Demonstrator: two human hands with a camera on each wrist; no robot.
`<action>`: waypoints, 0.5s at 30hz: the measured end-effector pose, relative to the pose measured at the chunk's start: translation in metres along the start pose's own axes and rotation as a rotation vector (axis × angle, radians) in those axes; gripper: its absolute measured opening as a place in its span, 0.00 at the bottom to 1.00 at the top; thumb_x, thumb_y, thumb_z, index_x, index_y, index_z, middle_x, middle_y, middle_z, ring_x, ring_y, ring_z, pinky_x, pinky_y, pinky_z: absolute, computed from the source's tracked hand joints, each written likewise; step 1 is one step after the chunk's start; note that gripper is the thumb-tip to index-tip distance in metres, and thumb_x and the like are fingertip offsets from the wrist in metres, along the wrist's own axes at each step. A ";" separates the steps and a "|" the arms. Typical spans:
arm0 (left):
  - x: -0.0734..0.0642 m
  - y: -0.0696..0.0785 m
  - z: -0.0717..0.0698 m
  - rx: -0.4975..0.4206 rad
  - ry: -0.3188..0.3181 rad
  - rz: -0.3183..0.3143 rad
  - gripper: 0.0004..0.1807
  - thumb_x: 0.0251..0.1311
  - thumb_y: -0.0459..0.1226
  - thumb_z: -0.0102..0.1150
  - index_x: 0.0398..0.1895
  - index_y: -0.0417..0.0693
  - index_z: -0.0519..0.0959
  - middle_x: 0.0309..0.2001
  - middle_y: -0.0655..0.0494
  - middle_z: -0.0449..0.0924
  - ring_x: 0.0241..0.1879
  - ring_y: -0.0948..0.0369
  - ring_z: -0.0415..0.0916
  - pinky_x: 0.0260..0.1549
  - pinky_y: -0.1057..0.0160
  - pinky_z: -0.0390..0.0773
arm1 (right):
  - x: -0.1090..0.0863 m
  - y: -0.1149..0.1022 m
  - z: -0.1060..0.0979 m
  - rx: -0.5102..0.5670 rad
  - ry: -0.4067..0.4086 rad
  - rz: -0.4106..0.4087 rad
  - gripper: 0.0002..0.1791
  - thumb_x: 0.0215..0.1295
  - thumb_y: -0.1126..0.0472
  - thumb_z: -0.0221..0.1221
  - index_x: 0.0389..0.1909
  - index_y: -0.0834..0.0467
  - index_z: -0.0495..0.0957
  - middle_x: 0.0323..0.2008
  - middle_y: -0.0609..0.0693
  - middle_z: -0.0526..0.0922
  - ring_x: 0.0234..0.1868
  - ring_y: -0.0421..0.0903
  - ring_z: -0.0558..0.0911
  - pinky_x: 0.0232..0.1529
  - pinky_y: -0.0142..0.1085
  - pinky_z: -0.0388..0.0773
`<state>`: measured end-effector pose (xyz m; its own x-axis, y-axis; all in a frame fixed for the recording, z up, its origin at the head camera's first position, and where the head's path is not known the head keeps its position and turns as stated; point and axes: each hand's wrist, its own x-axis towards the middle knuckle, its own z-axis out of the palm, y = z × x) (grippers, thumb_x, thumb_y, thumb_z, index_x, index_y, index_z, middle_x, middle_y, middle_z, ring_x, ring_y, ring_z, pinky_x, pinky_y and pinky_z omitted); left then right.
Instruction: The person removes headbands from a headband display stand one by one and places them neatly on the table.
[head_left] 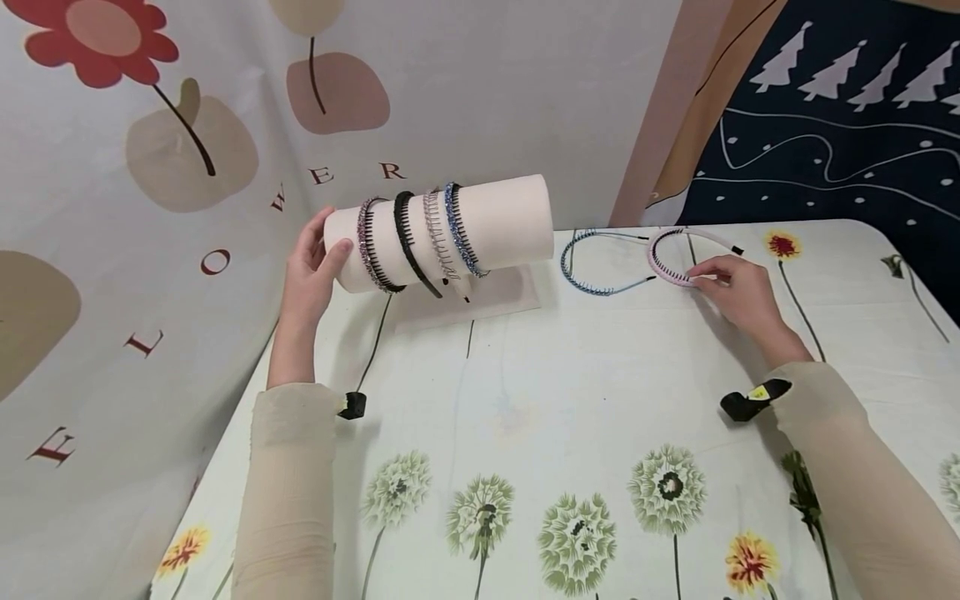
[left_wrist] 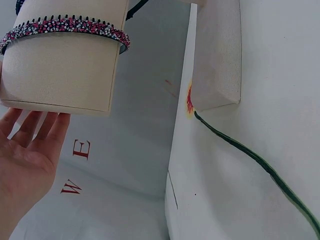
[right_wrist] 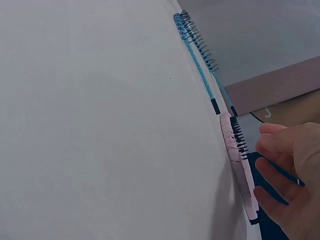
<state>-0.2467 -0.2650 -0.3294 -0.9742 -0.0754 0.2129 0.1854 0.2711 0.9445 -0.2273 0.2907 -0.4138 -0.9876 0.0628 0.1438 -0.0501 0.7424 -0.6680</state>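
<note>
A cream cylindrical headband stand carries several toothed headbands: a glittery pink-and-black one, a plain black one, a silvery one and a glittery blue one. My left hand grips the stand's left end, thumb in front and fingers around the back. On the table to the right lies a pale pink headband with dark teeth. Over its lower arm is my right hand, fingers loosely bent. A narrow gap shows between those fingertips and the pink headband in the right wrist view.
Just left of the pink headband lies a light blue toothed headband, their ends close together. A pale flat base sits below the stand. The flower-print tablecloth covers the table; a printed curtain hangs along its far edge.
</note>
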 end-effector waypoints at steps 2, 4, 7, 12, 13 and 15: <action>0.000 -0.001 0.000 0.004 0.001 0.001 0.35 0.68 0.43 0.59 0.76 0.58 0.60 0.75 0.53 0.60 0.73 0.58 0.61 0.73 0.53 0.62 | 0.000 -0.001 0.000 0.007 -0.003 -0.002 0.12 0.71 0.65 0.57 0.49 0.67 0.82 0.55 0.68 0.79 0.56 0.62 0.75 0.58 0.55 0.70; 0.000 0.000 0.000 0.002 0.001 0.002 0.35 0.68 0.43 0.59 0.76 0.59 0.60 0.75 0.53 0.60 0.73 0.59 0.61 0.73 0.54 0.62 | 0.000 -0.001 0.000 0.009 -0.003 -0.005 0.12 0.71 0.64 0.57 0.49 0.67 0.82 0.54 0.68 0.79 0.56 0.62 0.75 0.58 0.55 0.70; -0.001 0.000 0.000 -0.002 0.002 0.005 0.35 0.68 0.43 0.59 0.76 0.58 0.61 0.75 0.52 0.61 0.72 0.59 0.61 0.73 0.54 0.62 | 0.000 -0.002 0.001 0.011 0.002 -0.016 0.12 0.71 0.64 0.57 0.49 0.66 0.82 0.54 0.68 0.80 0.56 0.62 0.76 0.57 0.54 0.70; 0.000 -0.001 0.000 -0.010 0.001 0.009 0.34 0.68 0.43 0.59 0.76 0.58 0.61 0.75 0.52 0.61 0.72 0.60 0.62 0.73 0.54 0.62 | -0.002 -0.005 0.002 0.025 0.005 -0.041 0.12 0.71 0.65 0.57 0.48 0.67 0.82 0.53 0.68 0.81 0.56 0.62 0.76 0.59 0.56 0.71; 0.000 -0.001 0.000 -0.010 0.002 0.008 0.34 0.68 0.42 0.59 0.76 0.58 0.61 0.75 0.52 0.61 0.72 0.60 0.62 0.73 0.55 0.63 | -0.002 -0.006 0.003 0.029 0.003 -0.042 0.12 0.71 0.65 0.57 0.48 0.67 0.82 0.53 0.68 0.81 0.56 0.62 0.76 0.59 0.57 0.71; 0.000 -0.001 0.000 -0.008 0.002 0.010 0.34 0.68 0.42 0.59 0.76 0.57 0.61 0.75 0.52 0.61 0.71 0.61 0.62 0.72 0.55 0.63 | -0.002 -0.007 0.003 0.033 0.003 -0.046 0.11 0.70 0.66 0.57 0.48 0.67 0.82 0.53 0.69 0.81 0.56 0.62 0.76 0.60 0.57 0.71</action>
<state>-0.2466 -0.2657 -0.3302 -0.9721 -0.0750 0.2225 0.1957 0.2643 0.9444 -0.2253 0.2831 -0.4117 -0.9837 0.0311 0.1770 -0.1003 0.7224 -0.6842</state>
